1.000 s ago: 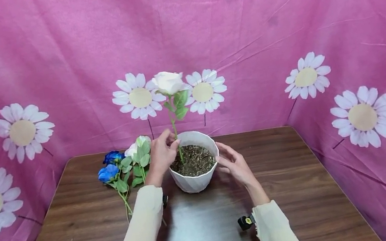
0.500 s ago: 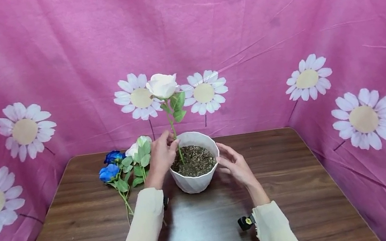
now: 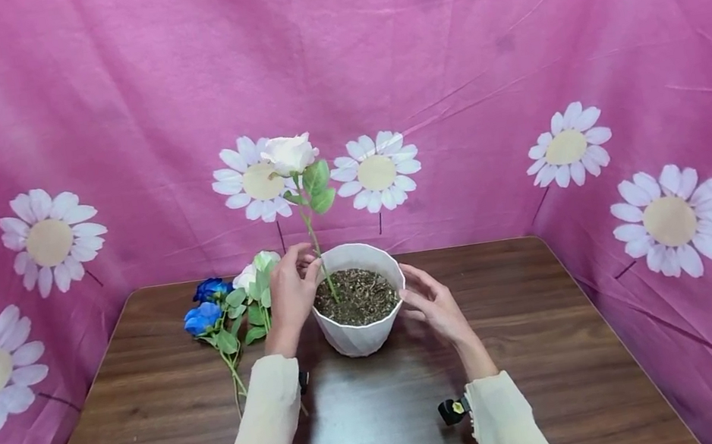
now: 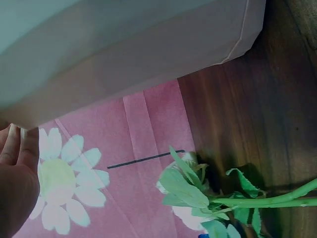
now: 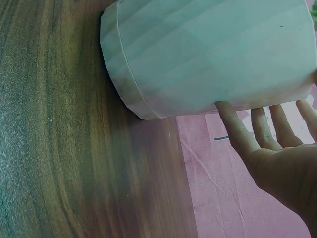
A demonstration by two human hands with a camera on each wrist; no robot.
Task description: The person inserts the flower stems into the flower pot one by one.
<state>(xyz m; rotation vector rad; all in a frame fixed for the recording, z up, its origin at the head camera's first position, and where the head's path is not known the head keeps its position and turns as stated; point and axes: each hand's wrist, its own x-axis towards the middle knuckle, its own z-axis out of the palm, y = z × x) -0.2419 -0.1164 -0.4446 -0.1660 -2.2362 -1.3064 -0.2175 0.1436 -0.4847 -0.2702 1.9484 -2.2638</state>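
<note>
A white rose [image 3: 289, 155] with green leaves stands in the potting soil [image 3: 362, 296] of a white faceted pot [image 3: 354, 337], its stem leaning left. Beside that stem, at the pot's left rim, is my left hand [image 3: 289, 285]. Its thumb and fingers look parted, with the fingertips close to the stem; whether they still touch it is hard to see. My right hand [image 3: 433, 302] rests its spread fingertips against the pot's right side, and the right wrist view shows these fingers [image 5: 237, 130] fairly straight along the wall.
Left of the pot, blue roses [image 3: 202, 318] and another white rose [image 3: 245, 277] lie on the brown wooden table [image 3: 541, 348], partly behind my left arm. A pink cloth [image 3: 440, 48] printed with daisies hangs around the table's back and sides.
The standing rose's bloom has swung left. My left hand has shifted slightly left and its fingers have loosened around the stem. The pot and my right hand stay in place.
</note>
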